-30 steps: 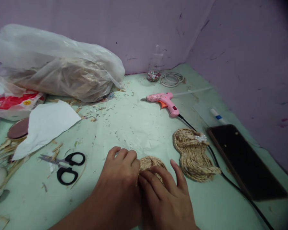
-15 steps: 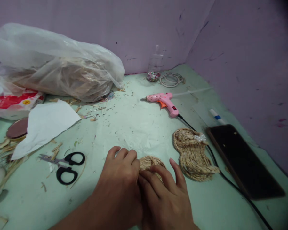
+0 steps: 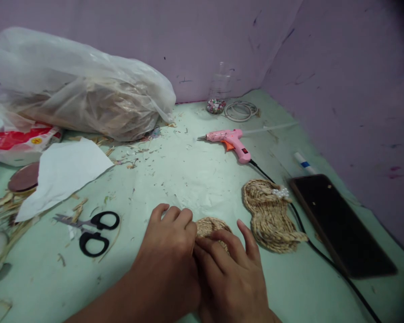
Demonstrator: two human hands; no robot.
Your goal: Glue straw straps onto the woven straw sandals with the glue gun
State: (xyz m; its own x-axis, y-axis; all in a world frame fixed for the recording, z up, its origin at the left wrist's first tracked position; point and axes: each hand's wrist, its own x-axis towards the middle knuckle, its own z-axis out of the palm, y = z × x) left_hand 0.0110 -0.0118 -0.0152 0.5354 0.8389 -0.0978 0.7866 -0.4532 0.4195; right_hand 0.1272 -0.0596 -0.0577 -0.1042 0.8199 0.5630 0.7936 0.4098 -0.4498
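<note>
Between my two hands lies a braided straw piece (image 3: 211, 225), mostly covered by them. My left hand (image 3: 171, 251) has its fingers curled over the piece's left edge, gripping it. My right hand (image 3: 234, 269) presses its bent fingers onto the near part of the same piece, thumb side hidden and little finger raised. To the right rests a second braided straw piece (image 3: 272, 220), narrow-waisted, with a cluster of white beads (image 3: 281, 192) at its upper corner. Beyond it, a pink glue gun (image 3: 230, 141) lies on its side with a clear glue stick in its back.
Black-handled scissors (image 3: 92, 231) lie left, near straw scraps and a white paper sheet (image 3: 70, 168). A plastic bag (image 3: 97, 98) fills the back left. At the right are a phone (image 3: 343, 224) and the glue gun's black cord (image 3: 336, 267). A bottle (image 3: 217, 105) of beads stands behind.
The view has shifted very slightly. Both hands keep nearly the same hold on the straw piece, and the other things on the table have stayed put.
</note>
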